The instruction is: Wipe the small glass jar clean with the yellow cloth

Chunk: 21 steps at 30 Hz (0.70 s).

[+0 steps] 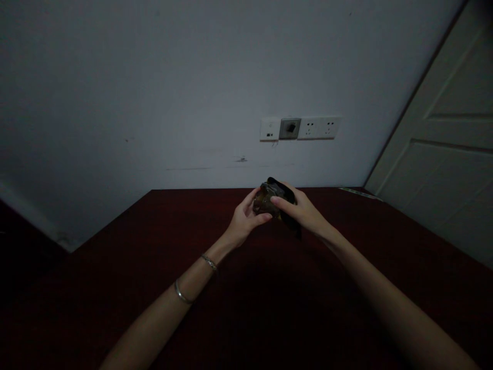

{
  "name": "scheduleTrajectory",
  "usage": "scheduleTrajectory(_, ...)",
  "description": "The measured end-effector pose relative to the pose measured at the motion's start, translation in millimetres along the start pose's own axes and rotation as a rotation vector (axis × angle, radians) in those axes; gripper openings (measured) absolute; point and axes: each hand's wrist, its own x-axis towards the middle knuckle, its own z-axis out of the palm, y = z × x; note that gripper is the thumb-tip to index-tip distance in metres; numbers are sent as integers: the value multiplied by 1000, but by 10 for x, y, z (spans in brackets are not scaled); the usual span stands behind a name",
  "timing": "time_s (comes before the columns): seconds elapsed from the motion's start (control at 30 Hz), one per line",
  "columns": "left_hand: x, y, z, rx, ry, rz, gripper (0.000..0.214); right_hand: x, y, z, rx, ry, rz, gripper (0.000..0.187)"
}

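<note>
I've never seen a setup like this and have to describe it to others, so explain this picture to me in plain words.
There is no machine here: the two bare hands belong to a person wearing a camera on the head, which looks forward and down along their arms. The surface is a dark red table against a wall. A flat patterned strip lies by its far right corner. The left hand and right hand together hold a shiny brownish object, with a black piece on the right hand's side. It is too dark to tell exactly what these are.
</note>
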Motion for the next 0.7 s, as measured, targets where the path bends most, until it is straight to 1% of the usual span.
scheduleTrajectory(0.1, -8, 30, 40, -34, 14, -12, 75, 2, -8, -41, -126, 31, -73, 52)
scheduleTrajectory(0.2, -26, 46, 76, -55, 64, -42, 72, 4, -35, -84, -281, 46, -216, 55)
scheduleTrajectory(0.3, -50, 35, 97, -70, 101, -84, 68, 3, -65, -103, -388, 16, -359, 50)
scheduleTrajectory(0.4, -65, 23, 93, -85, 97, -103, 66, -7, -91, -90, -395, 13, -450, 38)
scheduleTrajectory(0.53, -60, 30, 58, -81, 59, -93, 66, -41, -136, -64, -412, 26, -555, 31)
scheduleTrajectory(0.67, -57, 47, 34, -63, 35, -71, 64, -59, -168, -66, -406, -29, -598, 29)
scheduleTrajectory(0.7, -59, 51, 33, -58, 20, -76, 65, -53, -166, -68, -396, -24, -599, 29)
